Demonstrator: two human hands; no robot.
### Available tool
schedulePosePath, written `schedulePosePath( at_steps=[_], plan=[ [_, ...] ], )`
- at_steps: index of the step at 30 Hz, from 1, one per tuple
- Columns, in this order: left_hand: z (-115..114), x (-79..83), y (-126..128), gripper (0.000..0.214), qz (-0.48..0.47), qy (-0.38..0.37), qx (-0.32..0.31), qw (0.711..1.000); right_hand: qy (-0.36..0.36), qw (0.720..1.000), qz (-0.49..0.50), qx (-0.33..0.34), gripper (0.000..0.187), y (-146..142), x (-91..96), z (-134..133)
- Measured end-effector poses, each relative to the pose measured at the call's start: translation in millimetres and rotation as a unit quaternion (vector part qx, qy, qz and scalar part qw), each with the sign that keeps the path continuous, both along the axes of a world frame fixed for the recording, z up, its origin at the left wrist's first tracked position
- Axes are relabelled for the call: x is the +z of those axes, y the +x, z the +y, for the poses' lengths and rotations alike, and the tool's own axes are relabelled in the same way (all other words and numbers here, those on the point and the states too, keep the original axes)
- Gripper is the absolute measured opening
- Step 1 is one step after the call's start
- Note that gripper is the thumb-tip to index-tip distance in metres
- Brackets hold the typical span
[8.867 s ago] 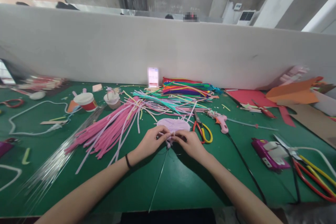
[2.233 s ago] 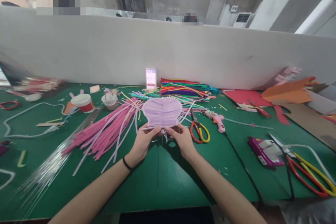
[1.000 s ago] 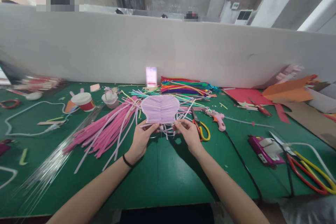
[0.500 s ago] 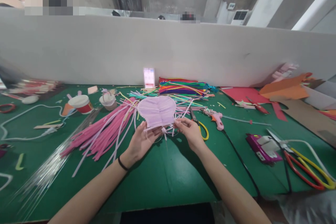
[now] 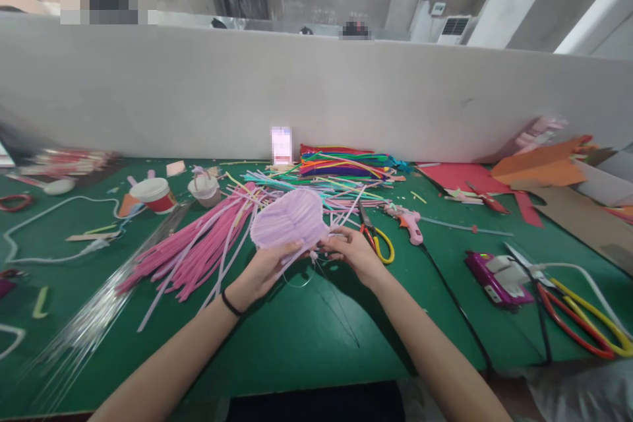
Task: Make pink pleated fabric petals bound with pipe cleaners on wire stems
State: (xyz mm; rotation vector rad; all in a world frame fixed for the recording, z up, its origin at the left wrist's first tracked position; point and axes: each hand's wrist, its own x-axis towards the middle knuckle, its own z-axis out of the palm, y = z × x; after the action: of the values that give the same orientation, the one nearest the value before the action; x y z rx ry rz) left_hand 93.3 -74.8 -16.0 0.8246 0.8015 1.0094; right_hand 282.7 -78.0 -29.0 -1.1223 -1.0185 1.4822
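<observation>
A lilac heart-shaped piece made of fuzzy pipe cleaners [image 5: 289, 219] is held above the green table, tilted to the left. My left hand [image 5: 270, 267] is closed on its lower left edge, the thumb lying over the front. At its lower right, my right hand [image 5: 353, 252] pinches the edge near the bottom corner; the fingertips are partly hidden. Below the piece hang thin wire loops and a small pale knot [image 5: 314, 256]. Pink pipe cleaners [image 5: 198, 244] lie in a bundle to the left of my hands.
Yellow-handled scissors [image 5: 383, 244] and a pink glue gun [image 5: 410, 224] lie right of my hands. Farther right are a purple power strip [image 5: 494, 283] and large scissors [image 5: 573, 316]. Two cups, one a red-and-white tub [image 5: 154, 196], stand left. Multicoloured pipe cleaners [image 5: 341, 165] lie behind, near a phone [image 5: 281, 145].
The lilac heart piece has turned and shifted slightly left and down, now tilted. My left thumb has come over its front. The hanging wire has swung to the right.
</observation>
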Motion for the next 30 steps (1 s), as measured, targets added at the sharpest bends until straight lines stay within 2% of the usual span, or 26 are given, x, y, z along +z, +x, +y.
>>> schedulePosePath(
  at_steps=[3, 12, 18, 25, 30],
  plan=[
    [-3.8, 0.4, 4.0, 0.032, 0.023, 0.038, 0.019, 0.999, 0.000, 0.999, -0.033, 0.034, 0.032, -4.3, -0.7, -2.7],
    [-4.1, -1.5, 5.5, 0.039, 0.051, 0.050, 0.060, 0.996, 0.073, 0.992, -0.098, -0.012, 0.028, -12.7, -2.2, -3.7],
    [-2.8, -3.9, 5.0, 0.035, 0.042, 0.045, 0.037, 0.997, 0.058, 0.994, -0.095, 0.000, 0.031, -11.3, -2.2, -3.2],
    [-0.7, -3.5, 5.4, 0.066, 0.001, 0.086, 0.003, 0.996, 0.074, 0.990, -0.118, -0.015, 0.032, -8.8, -2.8, -0.7],
    [1.3, -9.3, 4.4, 0.055, -0.008, 0.053, 0.010, 0.999, 0.085, 0.985, -0.148, -0.021, 0.032, -4.7, -3.7, 2.5]
  ],
)
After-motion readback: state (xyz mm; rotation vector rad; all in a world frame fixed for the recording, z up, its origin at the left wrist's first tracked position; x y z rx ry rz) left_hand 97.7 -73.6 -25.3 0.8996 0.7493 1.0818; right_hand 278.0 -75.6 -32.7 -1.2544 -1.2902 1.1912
